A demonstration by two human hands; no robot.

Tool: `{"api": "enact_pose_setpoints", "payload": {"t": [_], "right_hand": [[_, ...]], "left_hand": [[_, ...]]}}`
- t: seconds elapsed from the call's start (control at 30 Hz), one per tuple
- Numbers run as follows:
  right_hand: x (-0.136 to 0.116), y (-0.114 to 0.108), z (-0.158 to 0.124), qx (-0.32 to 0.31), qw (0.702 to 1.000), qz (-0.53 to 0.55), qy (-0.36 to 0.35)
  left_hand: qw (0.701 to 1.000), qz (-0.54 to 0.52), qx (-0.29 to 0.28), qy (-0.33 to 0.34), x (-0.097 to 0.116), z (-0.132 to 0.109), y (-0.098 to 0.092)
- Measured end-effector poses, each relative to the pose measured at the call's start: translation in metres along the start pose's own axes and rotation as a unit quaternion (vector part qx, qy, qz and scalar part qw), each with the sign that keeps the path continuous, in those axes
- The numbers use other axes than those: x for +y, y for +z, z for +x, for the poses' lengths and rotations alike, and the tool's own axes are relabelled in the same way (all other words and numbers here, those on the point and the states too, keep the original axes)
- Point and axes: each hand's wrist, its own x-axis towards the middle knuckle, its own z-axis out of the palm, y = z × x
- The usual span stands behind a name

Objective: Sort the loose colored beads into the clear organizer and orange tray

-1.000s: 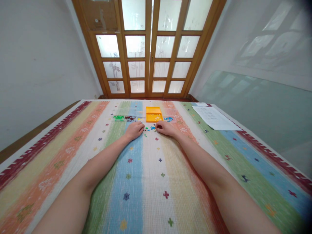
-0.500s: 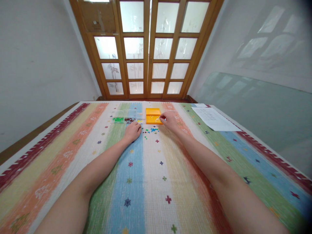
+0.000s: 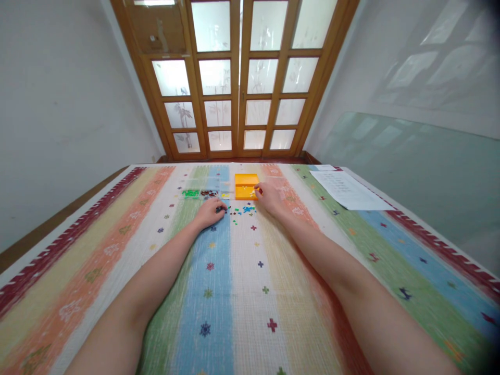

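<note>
A yellow-orange box (image 3: 246, 180) lies open on the table, with small white pieces (image 3: 252, 191) in its front part. My right hand (image 3: 270, 197) is at the box's right side, thumb and index finger curled together over the white pieces; whatever they pinch is too small to make out. Left of the box, a clear compartment tray holds green pieces (image 3: 190, 194), dark brown pieces (image 3: 209, 193) and a few yellow pieces (image 3: 225, 196). My left hand (image 3: 210, 212) rests in front of this tray, fingers curled in, their contents hidden. Loose blue pieces (image 3: 248, 209) and several green and dark bits lie on the cloth between my hands.
A striped tablecloth (image 3: 250, 281) covers the table. Printed paper sheets (image 3: 347, 190) lie at the right back. Behind the table stands a wooden door with glass panes (image 3: 259, 75), with a wall on either side.
My left hand has turned slightly, and its thumb and fingers show a little more spread. My right hand has shifted slightly at the box's edge. The view has tilted a little.
</note>
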Motion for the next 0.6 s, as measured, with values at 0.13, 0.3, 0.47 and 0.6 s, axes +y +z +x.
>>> {"api": "enact_pose_setpoints", "payload": {"t": [0.13,0.3,0.47,0.6], "right_hand": [[0.001,-0.005,-0.014,-0.044,0.997,0.031,-0.058],[0.000,-0.013,-0.037,-0.072,0.992,0.071,-0.080],[-0.002,-0.010,-0.046,-0.065,0.988,0.105,-0.095],[-0.004,-0.008,-0.047,-0.077,0.984,0.109,-0.121]], "left_hand": [[0.998,-0.045,-0.035,0.034,0.002,0.001,-0.002],[0.997,-0.067,-0.035,0.013,0.000,0.003,0.000],[0.993,-0.103,0.008,-0.057,-0.002,0.001,0.000],[0.987,-0.114,0.055,-0.103,-0.010,0.002,-0.002]]}}
